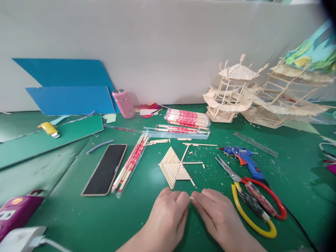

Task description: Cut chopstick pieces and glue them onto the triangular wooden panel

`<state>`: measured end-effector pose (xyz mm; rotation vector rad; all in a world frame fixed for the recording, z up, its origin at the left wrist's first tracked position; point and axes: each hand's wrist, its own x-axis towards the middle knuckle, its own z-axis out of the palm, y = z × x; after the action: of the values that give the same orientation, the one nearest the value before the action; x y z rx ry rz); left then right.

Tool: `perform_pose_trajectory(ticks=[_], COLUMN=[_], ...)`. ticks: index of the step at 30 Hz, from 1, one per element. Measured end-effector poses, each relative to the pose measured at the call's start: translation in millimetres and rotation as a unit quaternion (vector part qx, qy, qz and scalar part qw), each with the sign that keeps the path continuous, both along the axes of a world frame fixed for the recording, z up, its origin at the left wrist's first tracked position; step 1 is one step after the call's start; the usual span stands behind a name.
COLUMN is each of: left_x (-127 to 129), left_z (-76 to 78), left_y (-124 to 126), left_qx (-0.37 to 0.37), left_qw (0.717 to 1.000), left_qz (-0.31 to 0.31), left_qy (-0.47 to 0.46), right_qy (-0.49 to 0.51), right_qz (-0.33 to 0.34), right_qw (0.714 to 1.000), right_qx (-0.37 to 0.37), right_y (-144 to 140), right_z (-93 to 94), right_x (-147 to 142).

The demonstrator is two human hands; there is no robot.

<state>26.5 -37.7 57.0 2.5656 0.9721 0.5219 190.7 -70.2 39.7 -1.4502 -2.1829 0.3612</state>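
Head view: left hand (168, 213) and right hand (217, 215) pinch a mostly hidden stick bit (191, 198).

Counted on the green mat (78, 217): 2 hands, left hand (168, 217) & right hand (220, 218); 1 phone (105, 169); 1 pr scissors (252, 199); 1 glue gun (244, 159); 1 ruler (256, 144); 2 stick-built models (228, 94), (286, 94); 2 blue sheets (68, 99); 1 pink bottle (124, 103); 1 flat stick panel (174, 168).

Two bare hands (193, 213), no rings (apparently), sleeveless wrists
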Motion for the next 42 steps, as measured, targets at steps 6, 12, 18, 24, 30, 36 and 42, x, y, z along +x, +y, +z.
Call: perform_pose_trajectory(ticks=[6, 12, 18, 24, 30, 36, 42], left_x=[-9, -11, -5, -4, -11, -27, -43], left_z=[5.3, 13.7, 7.6, 3.9, 2.2, -4.1, -5.4], left_y=[-1, 2, -8, -13, -11, 20, 54], left_qx=[-0.177, -0.424, -0.570, -0.647, -0.665, -0.635, -0.602], left_qw=[0.980, 0.873, 0.740, 0.616, 0.581, 0.637, 0.681], left_qz=[0.031, 0.089, 0.071, 0.045, 0.034, 0.092, 0.144], left_qy=[-0.085, -0.226, -0.350, -0.448, -0.467, -0.427, -0.390], right_qy=[0.080, 0.054, -0.054, -0.112, -0.123, -0.115, -0.101], right_qz=[0.059, -0.093, -0.168, -0.155, -0.159, -0.171, -0.207], right_qw=[0.982, 0.987, 0.984, 0.981, 0.976, 0.975, 0.970], right_qx=[-0.161, -0.117, -0.032, 0.046, 0.078, 0.083, 0.071], right_y=[-7, -5, 22, 34, 38, 42, 74], right_z=[27.1, 24.4, -13.5, -29.6, -34.0, -29.8, -12.8], right_x=[7, 28, 37, 33, 37, 39, 41])
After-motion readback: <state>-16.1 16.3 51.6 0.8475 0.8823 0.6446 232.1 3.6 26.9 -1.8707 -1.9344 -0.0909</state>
